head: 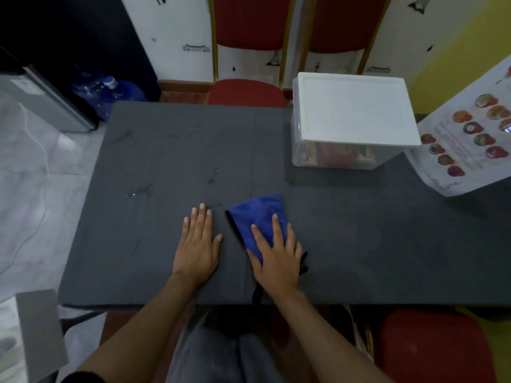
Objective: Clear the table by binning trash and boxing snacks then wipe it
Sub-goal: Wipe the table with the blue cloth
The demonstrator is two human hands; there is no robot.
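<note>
A folded blue cloth (pixel 257 214) lies on the dark grey table (pixel 166 150) near its front edge. My right hand (pixel 276 258) presses flat on the cloth's near half, fingers spread. My left hand (pixel 197 244) rests palm down on the bare table just left of the cloth, holding nothing. A clear plastic box (pixel 331 156) with a white lid (pixel 354 111) stands at the back right, with snack packets visible through its wall. Small wet streaks (pixel 138 190) shine on the table's left half.
A printed sheet with food pictures (pixel 464 139) overhangs the table's right edge. Red chairs (pixel 249 89) stand behind the table and another (pixel 431 346) at my near right. A grey box (pixel 41 333) sits at the lower left, a blue water bottle (pixel 110 92) on the floor.
</note>
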